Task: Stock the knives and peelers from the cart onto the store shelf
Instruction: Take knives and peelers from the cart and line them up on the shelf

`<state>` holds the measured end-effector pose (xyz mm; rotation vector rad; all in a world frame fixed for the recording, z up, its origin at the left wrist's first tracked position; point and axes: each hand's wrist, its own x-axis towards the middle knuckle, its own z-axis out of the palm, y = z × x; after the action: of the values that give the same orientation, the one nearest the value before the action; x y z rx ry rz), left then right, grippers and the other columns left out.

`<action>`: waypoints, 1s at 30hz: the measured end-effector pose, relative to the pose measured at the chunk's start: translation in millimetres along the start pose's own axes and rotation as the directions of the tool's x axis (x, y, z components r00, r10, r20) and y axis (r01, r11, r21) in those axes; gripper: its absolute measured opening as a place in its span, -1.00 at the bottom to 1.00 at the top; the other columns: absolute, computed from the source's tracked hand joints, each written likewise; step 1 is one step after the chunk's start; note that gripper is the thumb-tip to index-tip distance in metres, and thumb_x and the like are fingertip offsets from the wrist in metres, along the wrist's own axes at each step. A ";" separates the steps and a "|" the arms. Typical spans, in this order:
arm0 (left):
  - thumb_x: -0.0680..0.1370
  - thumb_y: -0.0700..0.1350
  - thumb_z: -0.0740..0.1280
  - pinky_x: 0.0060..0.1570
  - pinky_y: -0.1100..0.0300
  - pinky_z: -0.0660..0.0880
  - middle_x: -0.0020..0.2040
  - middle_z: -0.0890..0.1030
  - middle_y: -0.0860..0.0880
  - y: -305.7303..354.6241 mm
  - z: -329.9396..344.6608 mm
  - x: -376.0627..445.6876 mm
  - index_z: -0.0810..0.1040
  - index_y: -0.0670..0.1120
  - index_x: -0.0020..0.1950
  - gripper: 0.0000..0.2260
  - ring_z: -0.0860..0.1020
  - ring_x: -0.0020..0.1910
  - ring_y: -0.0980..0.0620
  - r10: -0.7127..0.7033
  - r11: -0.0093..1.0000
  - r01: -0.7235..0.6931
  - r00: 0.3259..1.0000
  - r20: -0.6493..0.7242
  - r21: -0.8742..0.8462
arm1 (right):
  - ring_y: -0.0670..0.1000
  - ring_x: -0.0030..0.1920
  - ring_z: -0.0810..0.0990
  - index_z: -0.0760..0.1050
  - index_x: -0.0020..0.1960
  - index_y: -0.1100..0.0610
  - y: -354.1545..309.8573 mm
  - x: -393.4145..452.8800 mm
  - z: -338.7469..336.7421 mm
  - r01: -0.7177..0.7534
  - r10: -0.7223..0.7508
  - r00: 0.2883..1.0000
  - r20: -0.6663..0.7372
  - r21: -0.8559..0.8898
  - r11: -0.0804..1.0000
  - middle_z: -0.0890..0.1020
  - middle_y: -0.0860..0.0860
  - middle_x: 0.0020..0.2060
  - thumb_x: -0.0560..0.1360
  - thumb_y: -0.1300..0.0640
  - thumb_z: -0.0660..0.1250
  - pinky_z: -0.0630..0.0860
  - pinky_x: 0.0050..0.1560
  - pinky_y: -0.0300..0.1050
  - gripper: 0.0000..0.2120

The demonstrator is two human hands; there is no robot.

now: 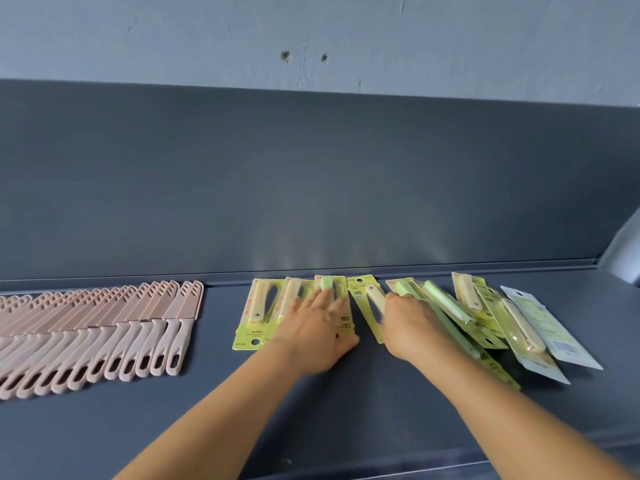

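Carded knives (311, 311) in yellow-green packaging lie flat on the dark shelf (346, 403), lined up close to the shelf's back panel (311, 185). Three cards sit side by side at the left end of this group, two with cream handles and one with a green handle. Left hand (317, 332) rests palm down on these cards, fingers extended and spread, pressing on the packaging. Right hand (412, 329) lies just to the right of the left hand, fingers reaching into the next cards; motion blur prevents telling whether the fingers grip a card or only press on it. Loose pile of cards (502, 323) fans out to the right of the right hand, overlapping at angles, several turned back side up. Pink knives (104, 327) lie well to the left of the carded group in an overlapping row, handles toward the shelf's front edge. Pale wall (311, 39) with two small holes rises behind the back panel.
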<state>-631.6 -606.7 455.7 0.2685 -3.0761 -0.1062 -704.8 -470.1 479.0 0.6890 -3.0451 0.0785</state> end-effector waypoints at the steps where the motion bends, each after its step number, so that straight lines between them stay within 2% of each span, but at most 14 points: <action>1: 0.56 0.29 0.10 0.49 -0.07 -0.06 0.57 0.01 -0.02 -7.9 0.6 -0.2 0.02 0.06 0.56 -0.36 -0.05 0.55 -0.03 -0.024 1.000 0.024 1.000 -0.017 0.019 | 0.10 0.11 0.54 0.41 0.20 0.15 1.0 -0.3 0.2 0.001 -0.001 1.000 -0.002 0.012 1.000 0.55 0.09 0.09 0.48 0.21 0.34 0.42 -0.09 -0.12 -0.70; 4: 0.53 0.34 0.05 0.47 -0.11 -0.03 0.55 0.04 -0.02 -30.4 3.0 -3.6 0.06 0.10 0.53 -0.37 -0.04 0.54 -0.07 -0.123 0.992 0.125 0.992 -0.036 0.033 | 0.11 0.23 0.43 0.34 0.31 0.12 1.6 -1.2 3.0 0.034 -0.034 0.999 -0.004 0.054 0.998 0.46 0.09 0.22 0.53 0.18 0.25 0.41 0.11 -0.09 -0.64; 7: 0.53 0.35 0.02 0.41 -0.09 0.10 0.51 0.08 -0.09 -42.2 5.7 -7.7 0.02 0.10 0.53 -0.36 -0.01 0.50 -0.14 -0.253 0.967 0.253 0.967 -0.024 -0.016 | 0.09 0.39 0.24 0.19 0.48 0.07 -9.6 -0.5 5.6 0.157 -0.154 0.987 -0.034 0.112 0.981 0.30 0.02 0.41 0.60 0.08 0.12 0.26 0.34 -0.07 -0.55; 10: 0.53 0.35 0.00 0.38 -0.09 0.16 0.49 0.05 -0.13 -47.4 8.1 -7.2 0.01 0.09 0.53 -0.36 0.03 0.47 -0.18 -0.360 0.930 0.358 0.933 -0.005 -0.082 | 0.07 0.46 0.17 0.13 0.52 0.06 -26.7 3.8 3.0 0.275 -0.278 0.961 -0.007 0.172 0.946 0.23 -0.01 0.48 0.63 0.01 0.07 0.15 0.45 -0.05 -0.52; 12: 0.53 0.35 0.01 0.38 -0.08 0.16 0.52 0.01 -0.15 -47.2 6.5 -5.2 0.04 0.07 0.52 -0.36 0.05 0.46 -0.21 -0.400 0.907 0.400 0.916 0.027 -0.131 | 0.06 0.49 0.12 0.05 0.55 0.04 -35.1 8.8 2.8 0.326 -0.337 0.940 0.053 0.151 0.933 0.16 -0.02 0.51 0.64 0.03 0.04 0.10 0.48 -0.03 -0.50; 16: 0.52 0.37 0.03 0.40 -0.05 0.15 0.53 0.05 -0.13 -46.8 3.6 -4.3 0.12 0.01 0.53 -0.32 0.08 0.48 -0.18 -0.396 0.900 0.397 0.917 0.044 -0.178 | 0.06 0.48 0.13 0.03 0.55 0.07 -45.5 8.8 5.9 0.344 -0.372 0.913 0.168 0.176 0.922 0.16 -0.01 0.50 0.59 0.26 0.04 0.19 0.45 -0.03 -0.45; 20: 0.46 0.43 0.09 0.38 -0.02 0.17 0.49 0.16 -0.11 -47.0 -0.9 -9.0 0.23 -0.04 0.47 -0.26 0.18 0.45 -0.15 -0.390 0.899 0.389 0.920 0.036 -0.198 | 0.05 0.41 0.21 0.18 0.48 0.08 -49.8 -5.8 4.4 0.402 -0.429 0.888 0.164 0.175 0.899 0.26 -0.01 0.41 0.52 0.34 0.06 0.33 0.31 -0.04 -0.46; 24: 0.46 0.42 0.11 0.38 -0.03 0.15 0.48 0.12 -0.10 -49.2 -3.9 -15.0 0.05 0.19 0.52 -0.31 0.14 0.46 -0.15 -0.305 0.946 0.311 0.950 0.072 -0.089 | 0.04 0.43 0.20 0.21 0.48 0.09 -41.0 -10.0 -0.2 0.422 -0.449 0.874 0.186 0.167 0.891 0.23 -0.02 0.44 0.51 0.37 0.06 0.31 0.36 -0.06 -0.45; 27: 0.53 0.35 0.09 0.39 -0.03 0.14 0.51 0.07 -0.09 -59.5 -6.0 -18.9 0.04 0.26 0.52 -0.41 0.10 0.49 -0.13 -0.255 0.962 0.262 0.962 0.102 -0.070 | 0.06 0.43 0.19 0.16 0.50 0.09 -36.6 -7.9 -0.9 0.412 -0.436 0.880 0.188 0.153 0.898 0.20 -0.02 0.47 0.57 0.26 0.05 0.29 0.38 -0.03 -0.50; 30: 0.55 0.32 0.08 0.40 -0.02 0.17 0.51 0.07 -0.09 -62.3 -4.9 -21.5 0.10 0.23 0.51 -0.45 0.09 0.50 -0.13 -0.254 0.958 0.264 0.962 0.100 -0.111 | 0.08 0.50 0.09 -0.07 0.56 -0.06 -44.1 -13.3 3.2 0.385 -0.435 0.882 0.185 0.252 0.888 0.08 -0.05 0.54 0.61 -0.10 0.03 0.19 0.43 0.06 -0.42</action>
<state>-599.6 -664.5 455.1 0.6763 -3.0826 -0.3244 -673.8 -504.3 477.3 1.4485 -3.0480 0.3346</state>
